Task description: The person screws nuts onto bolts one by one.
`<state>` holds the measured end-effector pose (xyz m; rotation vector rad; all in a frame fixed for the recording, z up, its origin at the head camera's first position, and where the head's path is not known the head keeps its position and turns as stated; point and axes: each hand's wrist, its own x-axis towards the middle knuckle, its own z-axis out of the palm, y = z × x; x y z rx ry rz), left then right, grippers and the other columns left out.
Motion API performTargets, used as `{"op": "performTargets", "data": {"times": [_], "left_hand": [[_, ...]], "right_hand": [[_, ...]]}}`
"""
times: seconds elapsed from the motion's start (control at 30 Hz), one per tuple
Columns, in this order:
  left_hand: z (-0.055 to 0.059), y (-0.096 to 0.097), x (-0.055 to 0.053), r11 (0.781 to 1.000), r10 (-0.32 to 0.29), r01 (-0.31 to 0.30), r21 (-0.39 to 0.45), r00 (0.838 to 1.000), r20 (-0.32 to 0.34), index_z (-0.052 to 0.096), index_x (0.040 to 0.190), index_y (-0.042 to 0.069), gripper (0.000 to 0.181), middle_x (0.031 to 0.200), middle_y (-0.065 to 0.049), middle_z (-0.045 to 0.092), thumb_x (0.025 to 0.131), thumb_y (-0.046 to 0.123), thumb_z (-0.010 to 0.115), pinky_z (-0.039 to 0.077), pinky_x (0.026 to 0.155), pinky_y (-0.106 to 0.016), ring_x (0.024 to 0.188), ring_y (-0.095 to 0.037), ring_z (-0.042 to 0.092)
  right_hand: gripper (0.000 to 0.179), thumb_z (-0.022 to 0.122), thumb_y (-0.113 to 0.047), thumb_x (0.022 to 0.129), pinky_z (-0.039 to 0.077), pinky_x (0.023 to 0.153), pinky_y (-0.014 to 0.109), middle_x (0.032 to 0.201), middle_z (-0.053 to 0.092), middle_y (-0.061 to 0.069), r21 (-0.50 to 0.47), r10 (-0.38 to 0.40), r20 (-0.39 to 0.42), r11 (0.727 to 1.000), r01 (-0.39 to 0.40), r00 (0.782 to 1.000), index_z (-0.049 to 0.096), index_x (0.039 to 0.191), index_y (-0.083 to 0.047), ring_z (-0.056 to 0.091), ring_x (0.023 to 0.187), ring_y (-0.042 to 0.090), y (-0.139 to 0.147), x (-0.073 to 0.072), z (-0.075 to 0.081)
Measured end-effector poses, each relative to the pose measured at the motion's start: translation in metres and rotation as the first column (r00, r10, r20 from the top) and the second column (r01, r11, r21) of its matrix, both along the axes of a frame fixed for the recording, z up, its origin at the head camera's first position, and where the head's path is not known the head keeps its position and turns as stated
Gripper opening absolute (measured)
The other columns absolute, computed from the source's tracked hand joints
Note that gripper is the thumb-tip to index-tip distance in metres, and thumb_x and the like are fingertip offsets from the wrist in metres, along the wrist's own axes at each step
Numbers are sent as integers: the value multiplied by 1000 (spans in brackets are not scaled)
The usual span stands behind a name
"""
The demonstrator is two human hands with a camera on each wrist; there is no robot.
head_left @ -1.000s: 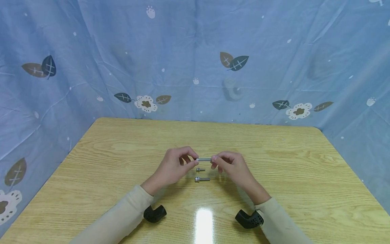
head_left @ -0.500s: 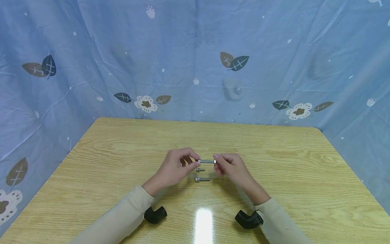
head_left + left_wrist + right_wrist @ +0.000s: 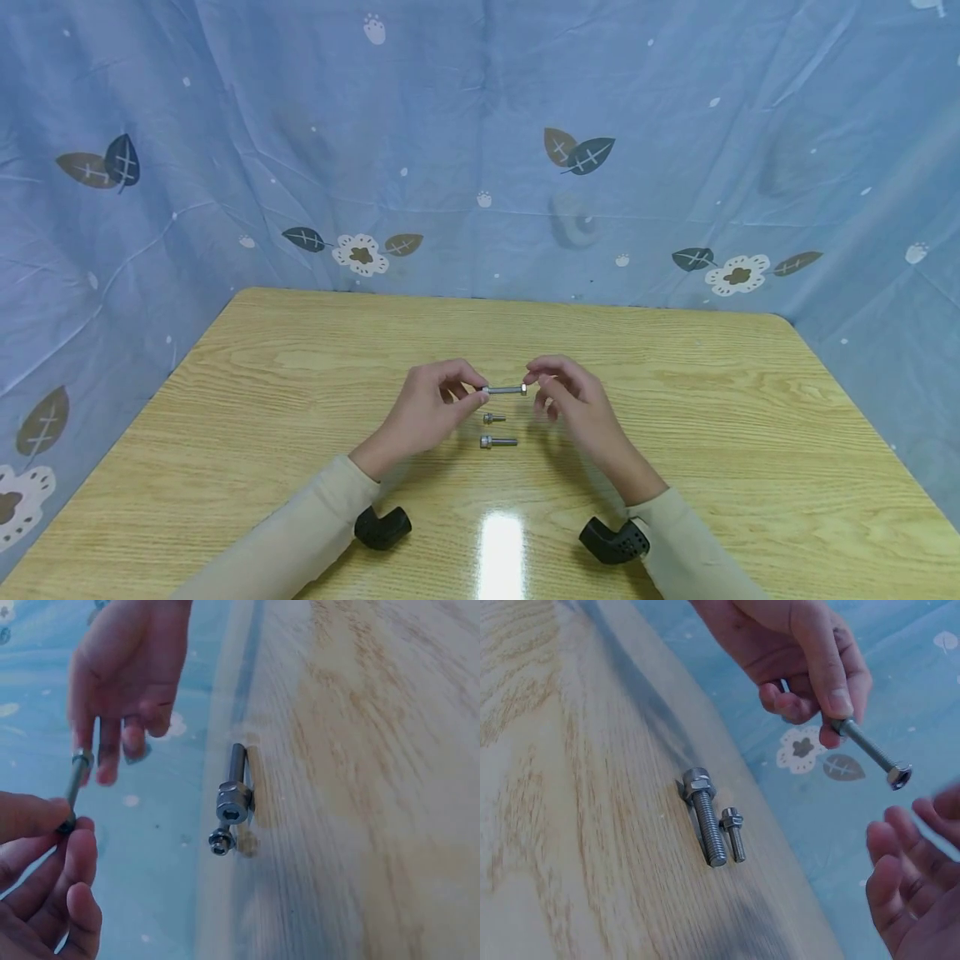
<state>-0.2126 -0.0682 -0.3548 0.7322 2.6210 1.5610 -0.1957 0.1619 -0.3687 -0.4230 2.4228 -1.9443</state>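
Note:
Thumb and fingertips of my left hand (image 3: pixel 433 410) pinch a long bolt (image 3: pixel 505 390) by its head, holding it level above the table. A hex nut (image 3: pixel 523 389) sits on the bolt's far end, as the right wrist view also shows. My right hand (image 3: pixel 576 406) is just right of the nut, fingers loosely bent and holding nothing. In the right wrist view a gap separates its fingers (image 3: pixel 885 844) from the nut. On the table below lie a small bolt (image 3: pixel 494 418) and a larger bolt (image 3: pixel 499 442), each with a nut close to its head.
The wooden table (image 3: pixel 300 467) extends to both sides and behind the hands. A blue patterned curtain (image 3: pixel 465 150) hangs along its back and sides. Each wrist carries a black camera mount, one left (image 3: pixel 382 528) and one right (image 3: pixel 613 540).
My right hand's fingers have come off the nut and spread, leaving it on the bolt's end. My left hand keeps its pinch on the bolt, shifting slightly.

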Motion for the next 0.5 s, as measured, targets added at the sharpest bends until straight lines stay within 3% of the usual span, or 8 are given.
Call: {"op": "performTargets", "data": {"times": [0.23,0.5], "left_hand": [[2,-3,-2,999,22,-22,23,1000,22,72,91,14,3,85,5,70,89,16,71,53,60,-28,69,-10,63],[4,-3,-1,1000,-1,0,19,1000,21,72,92,15,4,87,6,69,89,17,70,53,62,-28,71,-9,63]], "right_hand": [[23,62,-8,94,56,70,33,115,60,12,28,56,-87,998,-54,995,60,116,-7,62,88,18,0,1,-1],[18,62,-11,94,55,69,32,103,64,12,54,64,-87,997,-59,994,64,111,-5,61,81,14,-1,0,-3]]}}
